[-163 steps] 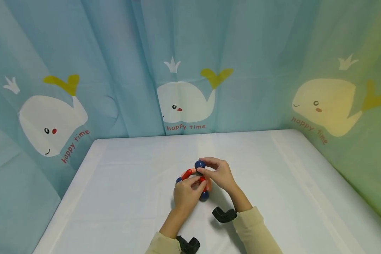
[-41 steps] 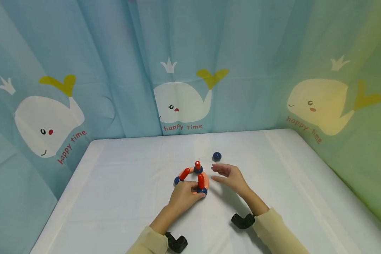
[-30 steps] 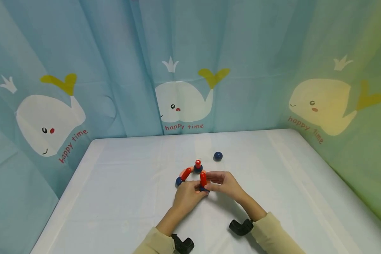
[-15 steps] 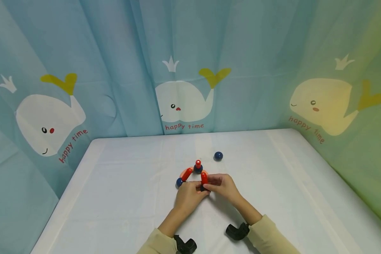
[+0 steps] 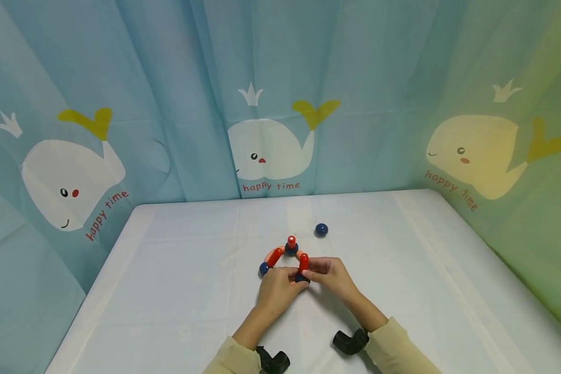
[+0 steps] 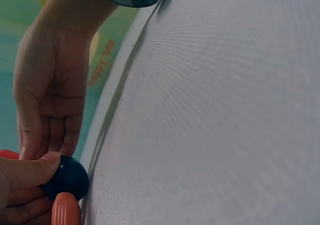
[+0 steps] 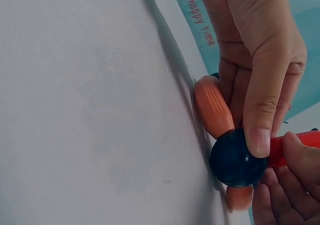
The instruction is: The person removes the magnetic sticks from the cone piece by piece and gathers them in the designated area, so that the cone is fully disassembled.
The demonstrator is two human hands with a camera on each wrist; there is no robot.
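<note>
My left hand (image 5: 276,290) pinches a blue ball (image 7: 236,161) at the near corner of a toy frame, with its thumb on the ball. From that ball a red rod (image 5: 304,262) stands up, and my right hand (image 5: 333,276) pinches it low down. Orange curved pieces (image 7: 212,106) join the balls at the base. The far corner ball (image 5: 291,250) carries an upright red rod (image 5: 292,240). A left corner ball (image 5: 264,268) bears a tilted red rod (image 5: 275,257). My hands hide part of the base.
A loose blue ball (image 5: 321,229) lies on the white table (image 5: 177,291), behind and right of the frame. Curtains (image 5: 187,104) with printed whales hang at the back and sides. Black wrist cameras (image 5: 350,342) sit low near both sleeves.
The blue ball held earlier by my right hand now lies loose at the back. My left hand has gone from a red rod to the near ball; my right hand came to that rod.
</note>
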